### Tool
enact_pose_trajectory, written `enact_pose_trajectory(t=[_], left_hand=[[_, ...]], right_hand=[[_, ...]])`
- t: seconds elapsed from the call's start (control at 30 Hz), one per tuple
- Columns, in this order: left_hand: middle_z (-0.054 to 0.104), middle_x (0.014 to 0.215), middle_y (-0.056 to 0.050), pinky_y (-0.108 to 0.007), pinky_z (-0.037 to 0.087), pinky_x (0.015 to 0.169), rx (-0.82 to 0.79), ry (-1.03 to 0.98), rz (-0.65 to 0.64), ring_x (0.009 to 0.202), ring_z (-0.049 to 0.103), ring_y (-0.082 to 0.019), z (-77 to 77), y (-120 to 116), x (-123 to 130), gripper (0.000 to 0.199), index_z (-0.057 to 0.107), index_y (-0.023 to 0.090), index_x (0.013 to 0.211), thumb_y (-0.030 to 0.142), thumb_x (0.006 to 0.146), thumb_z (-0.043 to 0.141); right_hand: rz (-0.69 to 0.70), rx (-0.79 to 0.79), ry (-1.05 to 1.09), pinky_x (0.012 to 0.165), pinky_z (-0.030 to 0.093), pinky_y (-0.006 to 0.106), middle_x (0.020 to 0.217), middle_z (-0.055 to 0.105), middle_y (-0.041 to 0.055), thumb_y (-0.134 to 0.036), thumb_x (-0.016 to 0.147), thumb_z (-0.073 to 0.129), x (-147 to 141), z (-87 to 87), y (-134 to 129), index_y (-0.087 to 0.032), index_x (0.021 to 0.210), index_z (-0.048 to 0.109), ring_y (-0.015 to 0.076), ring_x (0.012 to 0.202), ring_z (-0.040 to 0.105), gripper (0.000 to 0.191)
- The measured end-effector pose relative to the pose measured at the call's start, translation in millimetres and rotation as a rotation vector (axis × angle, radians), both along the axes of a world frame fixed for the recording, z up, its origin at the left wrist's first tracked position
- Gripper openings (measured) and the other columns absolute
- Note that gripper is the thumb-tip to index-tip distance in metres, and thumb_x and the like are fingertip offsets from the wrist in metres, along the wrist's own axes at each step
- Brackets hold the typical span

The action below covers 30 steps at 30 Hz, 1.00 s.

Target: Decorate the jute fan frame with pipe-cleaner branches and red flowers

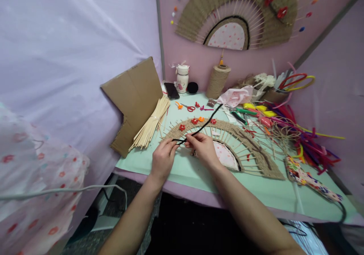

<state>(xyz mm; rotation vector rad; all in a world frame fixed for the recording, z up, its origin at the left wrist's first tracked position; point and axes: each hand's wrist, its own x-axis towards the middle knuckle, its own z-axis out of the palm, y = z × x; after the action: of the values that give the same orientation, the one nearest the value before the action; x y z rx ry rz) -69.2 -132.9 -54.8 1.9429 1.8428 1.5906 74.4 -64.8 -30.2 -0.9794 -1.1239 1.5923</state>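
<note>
Clock centred on the fingertips, twelve pointing away from the wearer. Left hand (pixel 164 157) at eight, thumb and fingertips pinched close on a thin black stem (pixel 209 120); right hand (pixel 202 147) at three, likewise pinched tight on it with thumb and forefinger. Between the hands the black strands cross; cannot tell whether one length or two. Long free end slants off between one and two, raised over the table (pixel 201 175). Beneath and beyond the hands lies a twine-woven fan (pixel 233 129), flat, its ribs of thin sticks running in to a pink-dotted panel (pixel 227 158) between three and four, partly hidden by the right hand. Small red flowers (pixel 194 121) sit along the fan's far edge, an orange one among them. Bundle of pale sticks (pixel 150 125) at ten, just beside folded cardboard (pixel 136 92). Red-handled scissors (pixel 190 108) near twelve; white bottle (pixel 182 79) farther out, same line. Twine spool (pixel 217 82) upright at one. Tangle of coloured stems (pixel 308 143) at three, well apart from the hands.
</note>
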Motion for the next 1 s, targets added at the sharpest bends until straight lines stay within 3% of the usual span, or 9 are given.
enact_pose_trajectory(t=[0.2,0.47,0.67,1.0], left_hand=[[0.074,0.099,-0.01,-0.034,0.052,0.091,-0.032,0.105,0.009,0.096,0.068,-0.021,10.1,6.8,-4.1,0.016,0.072,0.018,0.087,0.019,0.09,0.056],[0.074,0.094,-0.011,-0.036,0.051,0.086,-0.279,0.211,0.143,0.091,0.068,-0.024,41.3,40.9,-5.0,0.017,0.072,0.014,0.089,0.011,0.087,0.055],[0.074,0.094,-0.011,-0.034,0.051,0.082,-0.295,0.185,0.135,0.088,0.068,-0.024,31.9,46.4,-2.6,0.014,0.072,0.015,0.094,0.016,0.085,0.061],[0.075,0.099,-0.009,-0.033,0.052,0.087,-0.2,0.179,-0.051,0.093,0.069,-0.021,17.1,48.8,-4.3,0.016,0.073,0.017,0.087,0.013,0.088,0.057]], right_hand=[[0.048,0.044,-0.081,0.062,0.054,0.03,0.061,0.069,0.0021,-0.045,0.061,0.081,-3.4,4.9,11.3,-0.017,0.072,0.071,0.015,0.058,0.064,0.032],[0.079,0.052,-0.107,0.056,0.053,0.023,0.057,0.067,0.0004,-0.032,0.065,0.083,-22.1,21.1,58.4,-0.016,0.064,0.066,0.011,0.055,0.062,0.023],[0.106,0.039,-0.111,0.056,0.055,0.025,0.055,0.066,0.0007,-0.028,0.065,0.083,-24.6,11.0,64.3,-0.015,0.061,0.065,0.0118,0.054,0.062,0.023],[0.215,0.088,-0.109,0.054,0.051,0.023,0.058,0.066,-0.0019,-0.029,0.063,0.08,-23.7,2.8,62.7,-0.016,0.072,0.067,0.0093,0.05,0.059,0.02]])
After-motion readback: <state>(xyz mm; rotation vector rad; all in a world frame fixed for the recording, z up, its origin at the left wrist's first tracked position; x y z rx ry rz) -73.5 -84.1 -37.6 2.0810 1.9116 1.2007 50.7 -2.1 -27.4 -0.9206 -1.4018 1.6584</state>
